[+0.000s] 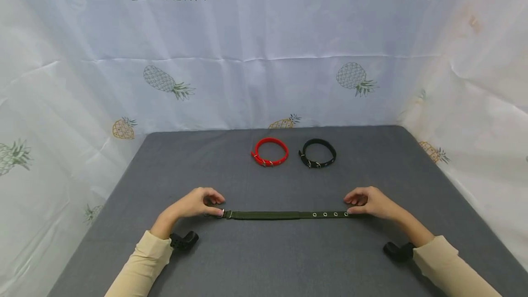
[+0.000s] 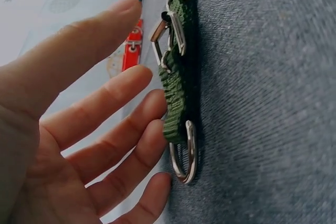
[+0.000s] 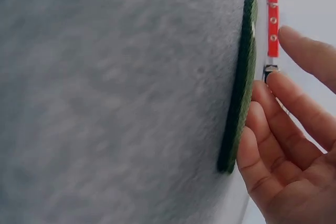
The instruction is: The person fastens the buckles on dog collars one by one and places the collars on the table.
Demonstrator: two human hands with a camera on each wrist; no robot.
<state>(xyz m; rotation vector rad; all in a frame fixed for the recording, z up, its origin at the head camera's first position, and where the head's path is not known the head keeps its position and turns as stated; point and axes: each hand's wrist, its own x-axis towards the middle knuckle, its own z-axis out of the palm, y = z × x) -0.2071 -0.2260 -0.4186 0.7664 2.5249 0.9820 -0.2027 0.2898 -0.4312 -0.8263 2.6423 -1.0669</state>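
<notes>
An olive-green collar (image 1: 284, 215) lies stretched out straight and flat on the grey table (image 1: 264, 265). My left hand (image 1: 202, 201) rests at its buckle end, and my right hand (image 1: 367, 200) at the end with the eyelets. In the left wrist view the left hand's fingers (image 2: 136, 129) are nearly straight, their tips against the strap (image 2: 176, 87) between the buckle (image 2: 170, 30) and the D-ring (image 2: 185, 153). In the right wrist view the right hand's relaxed fingers (image 3: 262, 129) touch the side of the strap tip (image 3: 233, 140). Neither hand grips it.
A red collar (image 1: 270, 151) and a black collar (image 1: 317, 153), both fastened into loops, lie side by side towards the back of the table. A white sheet printed with pineapples (image 1: 264, 58) hangs behind and along both sides.
</notes>
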